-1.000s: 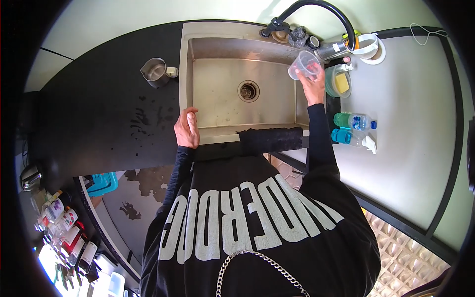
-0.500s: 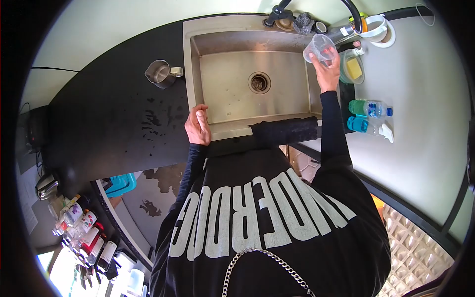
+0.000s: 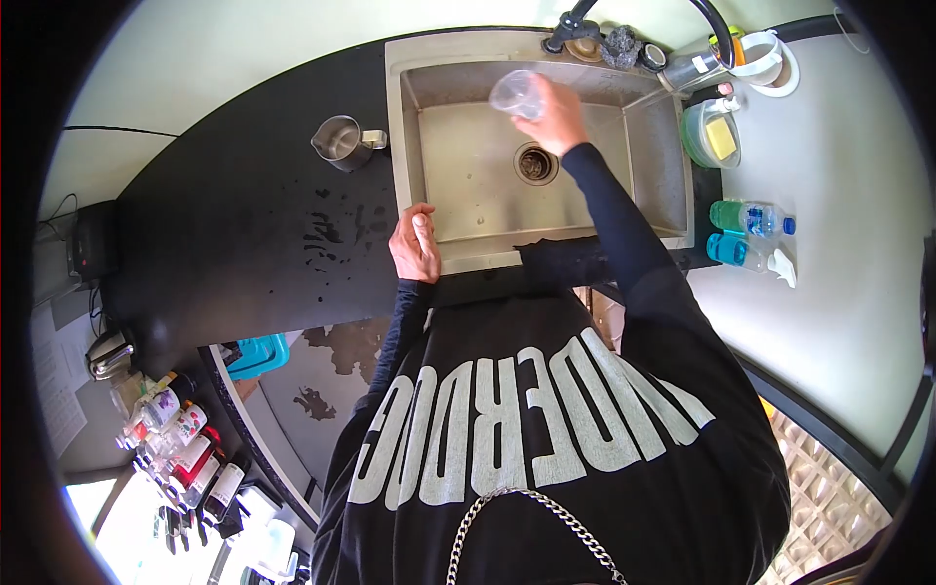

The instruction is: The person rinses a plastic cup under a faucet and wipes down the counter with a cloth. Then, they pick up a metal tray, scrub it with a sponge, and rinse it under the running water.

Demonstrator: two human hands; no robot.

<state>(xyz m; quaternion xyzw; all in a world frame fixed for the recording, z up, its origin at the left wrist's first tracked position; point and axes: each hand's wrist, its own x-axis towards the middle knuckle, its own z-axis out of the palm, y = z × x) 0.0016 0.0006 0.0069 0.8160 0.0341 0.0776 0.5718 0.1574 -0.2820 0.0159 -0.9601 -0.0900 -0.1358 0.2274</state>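
A clear plastic cup (image 3: 517,95) is in my right hand (image 3: 553,117), whose fingers close around its side. Hand and cup are above the back middle of the steel sink (image 3: 468,210), behind the drain (image 3: 536,164). My left hand (image 3: 416,246) is at the sink's front left edge, fingers curled over the rim and thumb on top. On the black counter left of the basin stands a small metal pitcher (image 3: 341,144), apart from both hands.
A black faucet (image 3: 570,31) rises behind the sink, with a scouring pad (image 3: 621,46) beside it. To the right are a tub with a yellow sponge (image 3: 721,138), a bottle (image 3: 760,219) and a spray bottle (image 3: 741,252). A black cloth (image 3: 556,261) hangs over the front rim.
My right hand has carried the plastic cup leftward from the sink's right back corner to over the basin. My left hand stays on the rim. The whole view has shifted slightly.
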